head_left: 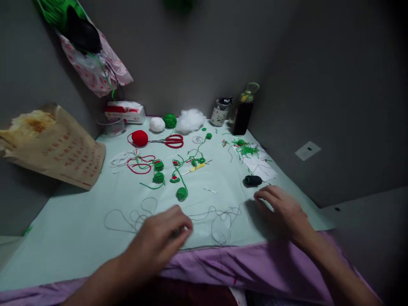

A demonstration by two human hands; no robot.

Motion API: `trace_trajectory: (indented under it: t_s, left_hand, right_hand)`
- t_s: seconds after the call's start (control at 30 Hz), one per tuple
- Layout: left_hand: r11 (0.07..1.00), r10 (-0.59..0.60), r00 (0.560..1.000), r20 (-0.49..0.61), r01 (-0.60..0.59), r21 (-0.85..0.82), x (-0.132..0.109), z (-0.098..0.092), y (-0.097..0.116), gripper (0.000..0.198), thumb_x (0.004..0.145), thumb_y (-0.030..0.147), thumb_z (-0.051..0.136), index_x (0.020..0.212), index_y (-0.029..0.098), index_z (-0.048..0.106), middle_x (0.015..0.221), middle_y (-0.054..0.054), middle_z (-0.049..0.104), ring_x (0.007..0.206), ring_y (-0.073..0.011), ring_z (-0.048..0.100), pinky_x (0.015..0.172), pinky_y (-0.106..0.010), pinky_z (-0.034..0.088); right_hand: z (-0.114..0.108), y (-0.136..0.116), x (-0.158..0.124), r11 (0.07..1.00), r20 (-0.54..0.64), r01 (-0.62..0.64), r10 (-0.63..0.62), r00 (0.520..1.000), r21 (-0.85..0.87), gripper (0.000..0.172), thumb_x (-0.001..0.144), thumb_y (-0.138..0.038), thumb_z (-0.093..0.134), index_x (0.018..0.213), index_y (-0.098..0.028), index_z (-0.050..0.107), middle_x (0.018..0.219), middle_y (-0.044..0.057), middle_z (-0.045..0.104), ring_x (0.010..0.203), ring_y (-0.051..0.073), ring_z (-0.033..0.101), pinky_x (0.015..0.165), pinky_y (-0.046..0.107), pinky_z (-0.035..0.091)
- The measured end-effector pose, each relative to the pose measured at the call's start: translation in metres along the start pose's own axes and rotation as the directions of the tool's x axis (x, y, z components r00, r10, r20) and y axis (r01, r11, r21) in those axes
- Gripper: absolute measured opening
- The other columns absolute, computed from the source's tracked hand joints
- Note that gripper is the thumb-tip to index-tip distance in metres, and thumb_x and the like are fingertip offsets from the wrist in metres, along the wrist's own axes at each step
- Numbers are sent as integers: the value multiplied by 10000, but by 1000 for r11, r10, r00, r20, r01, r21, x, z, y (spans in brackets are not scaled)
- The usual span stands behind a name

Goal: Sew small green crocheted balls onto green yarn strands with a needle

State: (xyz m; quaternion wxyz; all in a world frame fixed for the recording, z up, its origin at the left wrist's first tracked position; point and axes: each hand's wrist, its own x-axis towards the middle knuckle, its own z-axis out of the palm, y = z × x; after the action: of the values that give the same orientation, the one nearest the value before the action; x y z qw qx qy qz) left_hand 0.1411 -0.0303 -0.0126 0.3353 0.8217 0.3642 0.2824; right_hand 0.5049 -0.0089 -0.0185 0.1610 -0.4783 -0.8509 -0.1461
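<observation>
My left hand (165,233) is over the front of the table, thumb and fingertips pinched together. What they hold, if anything, is too small to make out. Loops of thin dark thread (221,231) lie on both sides of it. To the right, my right hand (283,208) hovers with fingers slightly bent and apart, nothing visible in it. Just beyond its fingertips lies a dark thread spool (253,180). Small green crocheted balls (181,194), red-and-green crocheted pieces (175,179), a yellow-handled crochet hook (197,168) and a thin metal needle (210,191) lie mid-table.
Red-handled scissors (174,141) rest near a red yarn ball (139,138). White stuffing (191,120), a jar (219,114) and a dark bottle (243,115) line the back. A paper bag (70,153) leans at left. Green scraps (247,150) cover paper (263,168) at right.
</observation>
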Motion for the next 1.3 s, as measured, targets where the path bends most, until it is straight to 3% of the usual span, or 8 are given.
trace_trajectory:
  t_s: [0.07,0.17,0.27,0.53,0.87,0.97,1.07,1.3]
  left_hand:
    - [991,-120,988,-102,125,37,-8,-34,-12,173,984,282,489,955,239,654,881,-19,641,772,-153,606,668,-270,468]
    - [966,-190,953,-237,224,127,-20,-78,-32,168,940,385,576,932,257,684,906,-15,652,771,-167,603,587,-254,440]
    - [943,-222,937,-271,277,186,-29,-96,-50,206,925,436,586,952,267,701,935,-18,657,791,-179,606,591,-260,435]
    - [955,-215,975,-62,223,196,-19,-75,-62,193,967,362,537,966,255,697,949,-35,640,883,-195,591,782,-326,461]
    - [929,-227,973,45,203,309,-22,-79,-65,206,962,311,517,913,233,701,893,-42,663,859,-209,571,747,-325,446]
    - [913,-214,977,21,192,360,-22,-73,-69,183,956,301,519,958,231,688,921,-44,662,876,-215,566,761,-331,443]
    - [901,-197,980,-10,185,392,-18,-72,-74,213,960,266,483,862,214,664,866,-40,640,832,-208,550,733,-322,428]
    - [894,-136,965,-224,217,393,-19,-97,-71,217,968,353,474,873,226,622,885,-52,618,859,-235,541,782,-363,414]
  right_hand:
    - [-13,-10,5,992,-55,6,1,999,124,73,951,-114,547,936,-162,600,883,57,625,806,163,590,709,269,438]
    - [-32,-26,14,966,-98,4,23,995,259,83,941,-94,579,967,-172,581,909,55,617,829,150,601,724,259,455]
    - [-46,-43,25,930,-90,-2,38,995,368,106,936,-83,588,979,-179,576,933,63,616,867,155,609,742,265,465]
    - [-54,-73,45,866,-91,41,5,996,498,155,920,-37,586,984,-179,581,909,54,604,858,138,596,728,251,478]
    - [-51,-81,48,881,-73,32,3,997,472,118,930,-79,587,960,-190,617,897,56,632,823,149,615,691,266,483]
    - [-50,-82,48,877,-73,39,-4,997,478,111,939,-100,574,949,-196,628,881,60,642,802,158,623,666,275,488]
    - [-49,-82,48,873,-67,35,-3,998,487,114,937,-99,577,952,-198,631,886,59,644,813,158,624,674,275,492]
    - [-47,-80,45,856,-58,26,5,998,517,127,928,-75,585,972,-188,623,899,55,635,841,151,623,705,266,494]
